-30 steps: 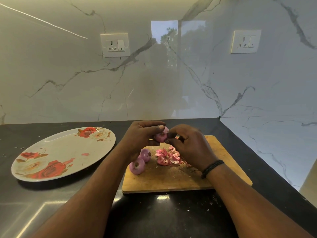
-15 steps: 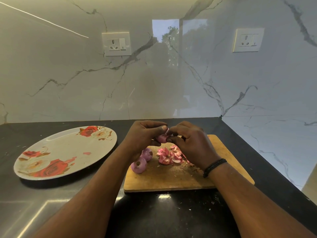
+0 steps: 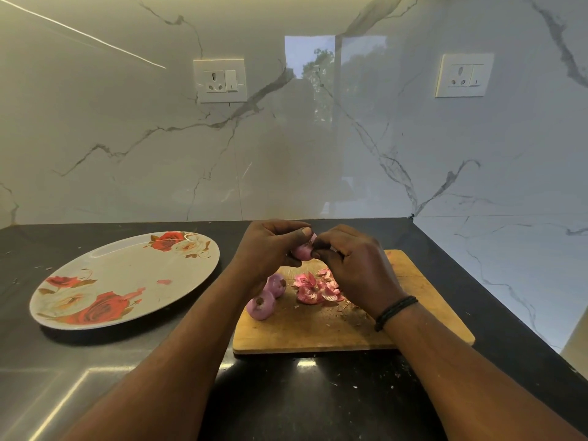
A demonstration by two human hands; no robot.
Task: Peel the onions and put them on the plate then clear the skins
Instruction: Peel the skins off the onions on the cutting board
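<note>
Little changed over the last second: same onion (image 3: 302, 251) still pinched above the cutting board (image 3: 318, 332), left hand (image 3: 267, 249) gripping, right hand (image 3: 353, 265) fingers closed on its skin. Peeling ongoing. Two onions (image 3: 267, 297) and skins (image 3: 315, 288) on board; floral plate (image 3: 124, 278) left, empty. Held onion mostly hidden; peel progress unclear.

The light was dim and warm. A bright strip streaked the marble wall (image 3: 95, 128) above me, which mirrored a window glow. Glare spots shone on the black counter (image 3: 318, 396) by the cutting board (image 3: 318, 338). Wide-angle bending curved the edges; my forearms looked soft.
</note>
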